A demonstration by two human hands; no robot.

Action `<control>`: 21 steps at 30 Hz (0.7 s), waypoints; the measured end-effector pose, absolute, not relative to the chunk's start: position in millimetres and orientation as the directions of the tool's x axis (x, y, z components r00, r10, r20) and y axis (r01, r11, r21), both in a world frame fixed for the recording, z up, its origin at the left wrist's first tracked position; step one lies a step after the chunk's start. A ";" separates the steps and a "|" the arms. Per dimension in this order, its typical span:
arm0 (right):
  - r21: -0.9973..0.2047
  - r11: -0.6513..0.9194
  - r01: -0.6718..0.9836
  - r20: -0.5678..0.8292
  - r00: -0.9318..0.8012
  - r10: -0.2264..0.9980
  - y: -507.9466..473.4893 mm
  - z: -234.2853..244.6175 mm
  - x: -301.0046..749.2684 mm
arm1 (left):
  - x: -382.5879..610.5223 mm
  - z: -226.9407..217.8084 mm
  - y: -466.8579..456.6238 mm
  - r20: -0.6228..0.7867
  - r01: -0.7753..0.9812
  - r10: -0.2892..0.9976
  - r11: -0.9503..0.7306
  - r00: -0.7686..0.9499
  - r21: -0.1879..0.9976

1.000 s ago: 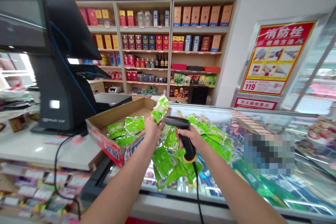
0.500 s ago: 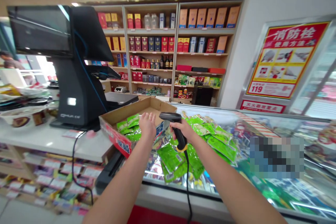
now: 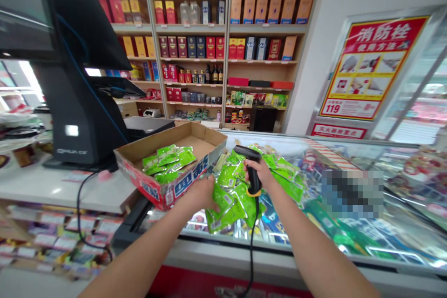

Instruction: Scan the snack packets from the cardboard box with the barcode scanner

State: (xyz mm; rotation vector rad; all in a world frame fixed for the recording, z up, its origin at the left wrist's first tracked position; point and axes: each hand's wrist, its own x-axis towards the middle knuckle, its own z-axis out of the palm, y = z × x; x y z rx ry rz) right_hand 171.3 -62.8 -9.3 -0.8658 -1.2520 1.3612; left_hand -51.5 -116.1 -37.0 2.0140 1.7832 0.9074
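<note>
My right hand [image 3: 259,173] is wrapped round the handle of a black barcode scanner [image 3: 254,178], whose head points left over the pile. A cable runs down from its yellow-ringed base. My left hand [image 3: 203,193] is at the left edge of the loose green packets [image 3: 232,209], thumb and fingers closed on the edge of one shiny green packet [image 3: 220,202]. Part of its fingers is hidden. To the left, an open cardboard box [image 3: 206,142] with a red and blue printed front holds several similar green packets [image 3: 169,160].
The packets lie on a glass-topped display case [image 3: 279,242]. A black checkout terminal [image 3: 84,88] stands on the white counter [image 3: 104,193] at left. Shelves [image 3: 226,60] of boxed bottles line the back wall. A red poster [image 3: 375,67] hangs at right.
My left hand has come from above the box down and toward me to the pile's packets. The scanner in my right hand has shifted slightly right. The view has turned a little.
</note>
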 end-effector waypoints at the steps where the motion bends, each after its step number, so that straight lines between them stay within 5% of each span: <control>1: -0.974 0.086 -0.210 0.127 -0.190 0.974 -62.8 -11.5 172.3 | -49.3 -35.2 -111.6 0.275 0.765 0.961 -0.177 -0.001 0.619; 12: -0.975 0.116 -0.191 0.154 -0.203 0.967 -64.2 -9.4 175.0 | -54.7 -2.2 -77.2 0.313 0.518 0.945 -0.223 -0.092 0.826; 18: -0.965 0.164 -0.203 0.211 -0.238 0.948 -61.4 -5.1 181.3 | -21.1 -7.1 -65.8 0.516 0.330 0.702 -0.399 -0.490 0.856; 21: -0.979 0.188 -0.080 0.203 -0.264 0.943 -61.4 -4.7 183.0 | -9.6 -20.5 -63.4 0.497 0.209 0.692 -0.461 -0.524 0.862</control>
